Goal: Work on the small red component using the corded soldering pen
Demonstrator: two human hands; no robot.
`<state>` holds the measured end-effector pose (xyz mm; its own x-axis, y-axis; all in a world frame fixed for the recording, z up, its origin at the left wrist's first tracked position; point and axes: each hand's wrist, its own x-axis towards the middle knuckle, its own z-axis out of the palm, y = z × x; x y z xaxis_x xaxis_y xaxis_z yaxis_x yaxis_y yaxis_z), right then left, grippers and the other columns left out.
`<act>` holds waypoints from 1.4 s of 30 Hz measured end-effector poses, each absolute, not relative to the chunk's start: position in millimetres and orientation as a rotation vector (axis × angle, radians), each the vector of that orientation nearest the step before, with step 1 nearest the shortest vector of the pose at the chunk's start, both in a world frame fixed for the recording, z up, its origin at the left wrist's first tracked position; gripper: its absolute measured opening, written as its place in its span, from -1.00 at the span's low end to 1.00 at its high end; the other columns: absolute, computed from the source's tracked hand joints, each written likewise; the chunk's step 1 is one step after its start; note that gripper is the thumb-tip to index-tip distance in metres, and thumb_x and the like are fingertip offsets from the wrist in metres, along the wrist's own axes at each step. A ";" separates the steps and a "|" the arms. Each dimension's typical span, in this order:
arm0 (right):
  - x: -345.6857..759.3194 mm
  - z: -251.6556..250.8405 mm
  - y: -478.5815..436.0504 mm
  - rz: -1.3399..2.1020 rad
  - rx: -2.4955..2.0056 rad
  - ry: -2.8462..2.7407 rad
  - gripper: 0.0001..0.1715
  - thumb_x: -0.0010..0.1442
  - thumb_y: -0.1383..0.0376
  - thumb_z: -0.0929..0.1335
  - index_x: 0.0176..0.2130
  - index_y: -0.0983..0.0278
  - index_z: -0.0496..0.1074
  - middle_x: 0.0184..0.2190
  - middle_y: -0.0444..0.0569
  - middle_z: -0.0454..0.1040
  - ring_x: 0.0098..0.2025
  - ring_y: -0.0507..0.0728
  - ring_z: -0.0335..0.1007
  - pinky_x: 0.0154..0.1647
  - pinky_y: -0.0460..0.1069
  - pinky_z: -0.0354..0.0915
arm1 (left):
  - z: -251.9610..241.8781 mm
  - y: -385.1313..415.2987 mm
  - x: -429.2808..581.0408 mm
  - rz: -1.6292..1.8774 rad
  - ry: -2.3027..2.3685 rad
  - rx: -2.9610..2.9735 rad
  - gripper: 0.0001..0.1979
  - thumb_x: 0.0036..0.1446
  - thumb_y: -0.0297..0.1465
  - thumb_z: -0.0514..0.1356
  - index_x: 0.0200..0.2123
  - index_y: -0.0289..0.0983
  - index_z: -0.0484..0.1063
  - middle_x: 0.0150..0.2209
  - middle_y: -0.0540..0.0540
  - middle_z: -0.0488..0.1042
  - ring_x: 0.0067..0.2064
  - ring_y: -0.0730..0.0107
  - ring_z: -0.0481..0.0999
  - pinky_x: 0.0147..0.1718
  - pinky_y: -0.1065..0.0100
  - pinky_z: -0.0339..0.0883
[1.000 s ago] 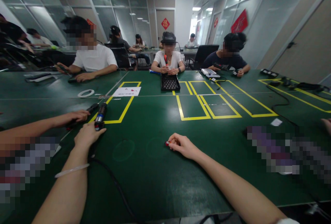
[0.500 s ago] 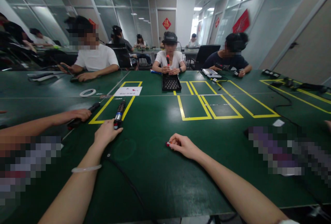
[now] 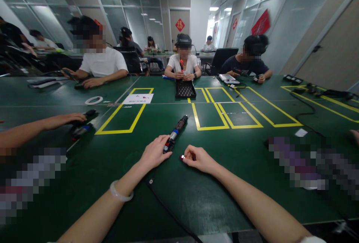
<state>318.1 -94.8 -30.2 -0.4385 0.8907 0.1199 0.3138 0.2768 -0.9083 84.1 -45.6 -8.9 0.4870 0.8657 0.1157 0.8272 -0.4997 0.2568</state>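
Observation:
My left hand (image 3: 155,152) is closed round the rear part of a black electric screwdriver (image 3: 176,134) with a blue band, which points up and to the right, over the green table. A black cable trails from beneath the wrist toward the near edge. Just to the right, my right hand (image 3: 198,158) rests on the table, its fingers pinching a small red and white piece (image 3: 182,157). The screwdriver's tip is apart from that piece.
Yellow tape rectangles (image 3: 212,128) mark the green table (image 3: 196,205). A white sheet (image 3: 137,98) lies at the left, a black tray (image 3: 185,96) ahead before a seated person. At the far left another person's hand (image 3: 75,117) is on a similar tool. Blurred patches lie at both sides.
My left hand has moved right with the screwdriver, out of the left tape rectangle and close to my right hand. My right hand has hardly moved. The neighbour's tool at the left has shifted.

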 end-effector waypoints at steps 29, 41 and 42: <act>320.1 -32.5 -93.1 0.903 -1.177 -2.061 -0.85 0.09 0.34 0.38 -0.36 0.25 0.27 -0.56 -0.21 0.35 -0.54 -0.01 0.27 -0.49 -0.15 0.13 | -14.9 -64.8 111.0 0.371 1.134 2.569 -0.36 0.11 -0.24 0.18 0.25 -0.15 0.10 0.22 -0.15 0.22 0.15 0.13 0.32 0.07 0.19 0.26; 314.2 -40.4 -90.3 0.805 -1.243 -2.033 -0.83 0.11 0.34 0.38 -0.36 0.25 0.24 -0.58 -0.24 0.33 -0.56 -0.03 0.24 -0.51 -0.16 0.07 | -14.3 -67.1 111.9 0.347 1.140 2.586 -0.35 0.11 -0.27 0.18 0.26 -0.17 0.08 0.22 -0.14 0.20 0.14 0.16 0.32 0.07 0.21 0.26; 312.9 -41.7 -89.7 0.792 -1.245 -2.029 -0.83 0.12 0.34 0.38 -0.34 0.25 0.25 -0.58 -0.25 0.32 -0.56 -0.03 0.23 -0.51 -0.16 0.07 | -14.1 -67.9 112.1 0.348 1.142 2.592 -0.34 0.10 -0.28 0.18 0.26 -0.16 0.07 0.23 -0.14 0.20 0.14 0.17 0.32 0.08 0.21 0.26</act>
<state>312.9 -89.7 -41.7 -0.3613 0.9117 0.1958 0.5380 0.3753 -0.7547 112.1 -67.9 -14.1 0.6575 0.7464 0.1033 0.6773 -0.6454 0.3532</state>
